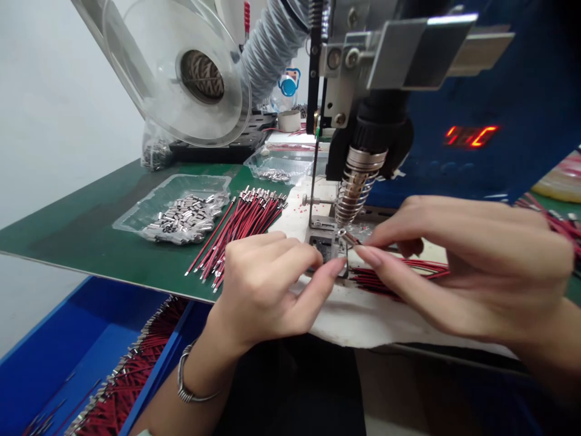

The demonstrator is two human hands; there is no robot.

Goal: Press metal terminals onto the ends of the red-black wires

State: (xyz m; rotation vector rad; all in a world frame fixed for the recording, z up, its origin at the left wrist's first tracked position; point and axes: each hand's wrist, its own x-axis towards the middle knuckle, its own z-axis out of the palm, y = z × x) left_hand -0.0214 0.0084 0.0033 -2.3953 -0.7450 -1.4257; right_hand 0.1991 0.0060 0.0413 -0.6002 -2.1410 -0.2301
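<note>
My left hand (267, 284) is curled in front of a small metal fixture (324, 245), its fingertips pinched at the fixture's right edge on something I cannot make out. My right hand (463, 260) reaches in from the right and pinches a small metal terminal (345, 236) on a red-and-black wire just under the coiled nozzle (356, 188) of the machine. More red-and-black wires (399, 275) lie beneath my right hand on a white cloth (358, 318).
A bundle of red-and-black wires (240, 227) lies on the green bench (91, 224). Clear trays of metal terminals (181, 212) sit behind it. A clear reel (181, 72) and grey hose (272, 42) stand at the back. A blue bin (68, 351) holds several finished wires below. A red display (469, 136) glows.
</note>
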